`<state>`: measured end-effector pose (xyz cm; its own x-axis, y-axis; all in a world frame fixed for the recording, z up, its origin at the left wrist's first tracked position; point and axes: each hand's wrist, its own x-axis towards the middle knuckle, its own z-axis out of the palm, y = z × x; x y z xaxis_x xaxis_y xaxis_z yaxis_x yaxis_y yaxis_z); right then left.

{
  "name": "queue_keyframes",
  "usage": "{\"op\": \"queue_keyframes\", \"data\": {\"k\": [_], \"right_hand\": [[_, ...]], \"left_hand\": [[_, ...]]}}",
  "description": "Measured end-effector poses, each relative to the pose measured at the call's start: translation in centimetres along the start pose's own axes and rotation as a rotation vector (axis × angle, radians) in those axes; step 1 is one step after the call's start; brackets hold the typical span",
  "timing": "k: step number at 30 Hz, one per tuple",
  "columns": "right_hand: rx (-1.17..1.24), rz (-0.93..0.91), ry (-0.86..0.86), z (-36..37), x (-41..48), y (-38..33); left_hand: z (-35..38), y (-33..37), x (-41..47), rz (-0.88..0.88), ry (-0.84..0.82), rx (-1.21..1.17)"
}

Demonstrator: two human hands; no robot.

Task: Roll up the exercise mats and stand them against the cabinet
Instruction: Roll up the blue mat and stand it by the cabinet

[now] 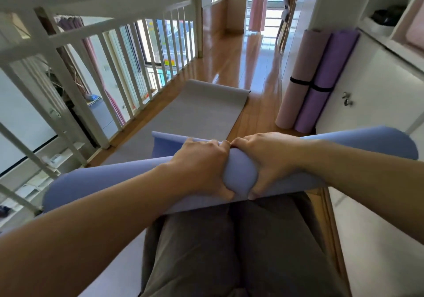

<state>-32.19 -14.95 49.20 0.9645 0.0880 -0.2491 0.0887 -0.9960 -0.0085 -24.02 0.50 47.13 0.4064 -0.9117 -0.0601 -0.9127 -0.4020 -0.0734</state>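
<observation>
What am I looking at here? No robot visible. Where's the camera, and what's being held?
There is no machine: a person is doing the job with bare hands. The single picture comes from a wide-angle camera worn on their head, looking forward and down, so the arms come in from the bottom corners and straight lines bend near the edges.

The left hand and right hand sit side by side, both gripping the middle of a rolled blue exercise mat held across the person's legs.

Beyond it a grey mat lies unrolled on the wooden floor. On the right, a pink rolled mat and a purple rolled mat, each with a black strap, stand leaning against the white cabinet. A white railing runs along the left.
</observation>
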Motion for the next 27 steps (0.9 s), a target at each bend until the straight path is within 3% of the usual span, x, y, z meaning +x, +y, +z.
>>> {"op": "queue_keyframes", "data": {"k": [6,12,17,20,24,27], "right_hand": [[0.121,0.014,-0.154,1.2,-2.5,-1.2],[0.305,0.087,-0.217,2.6,-1.8,-0.5],[0.372,0.075,-0.269,2.0,-1.1,-0.2],[0.233,0.078,-0.186,2.3,-1.6,-0.4],[0.060,0.037,0.091,2.8,-3.4,-1.3],[0.035,0.029,0.144,3.2,-4.0,-1.7]], "left_hand": [[-0.4,1.8,-2.6,0.101,-0.064,-0.038],[0.5,1.1,-1.2,0.013,-0.304,-0.258],[1.1,2.1,-2.7,0.046,-0.060,0.015],[2.2,2.0,-3.4,0.076,0.024,0.000],[1.5,0.5,-2.0,0.036,-0.077,-0.173],[1.0,-0.2,-0.9,0.019,-0.134,-0.267]]}}
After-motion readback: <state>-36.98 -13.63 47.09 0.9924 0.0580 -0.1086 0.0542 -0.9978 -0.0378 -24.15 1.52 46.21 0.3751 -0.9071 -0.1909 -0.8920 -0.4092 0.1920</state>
